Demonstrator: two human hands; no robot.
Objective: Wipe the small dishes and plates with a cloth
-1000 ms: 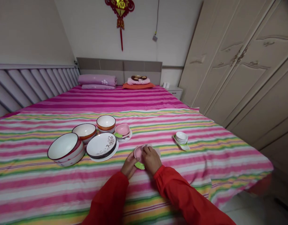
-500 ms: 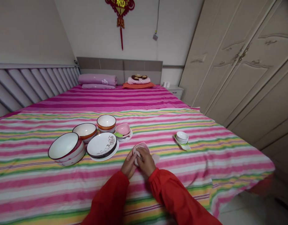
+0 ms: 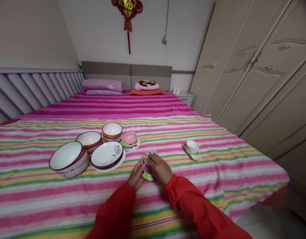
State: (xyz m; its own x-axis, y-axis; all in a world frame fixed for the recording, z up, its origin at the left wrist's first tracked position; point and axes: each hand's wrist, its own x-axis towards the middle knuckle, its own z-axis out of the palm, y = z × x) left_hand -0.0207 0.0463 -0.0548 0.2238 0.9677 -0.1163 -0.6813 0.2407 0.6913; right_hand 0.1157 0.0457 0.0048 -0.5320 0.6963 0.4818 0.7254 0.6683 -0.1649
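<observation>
My left hand [image 3: 136,175] is closed on the edge of a small pink bowl with a leaf-like green part [image 3: 148,176] low on it. My right hand [image 3: 161,169] presses against the same bowl, its fingers closed on a pale crumpled cloth [image 3: 150,153] at the far rim. Most of the bowl is hidden between the hands. To the left of them, a similar pink bowl [image 3: 129,137] with a green tab rests on a small plate [image 3: 136,146]. A stack of dark-rimmed floral plates [image 3: 104,154] stands beside it.
Farther left are a large red-rimmed bowl [image 3: 68,157] and two orange-banded bowls, one nearer [image 3: 89,138] and one farther [image 3: 112,130]. On the right, stacked small white bowls [image 3: 192,145] sit on a green-and-white dish [image 3: 196,156]. Everything lies on a striped bedsheet [image 3: 93,202].
The bowl has turned in my hands, so its green part now shows at the near side. My right hand has moved slightly right, with the cloth now at the far rim.
</observation>
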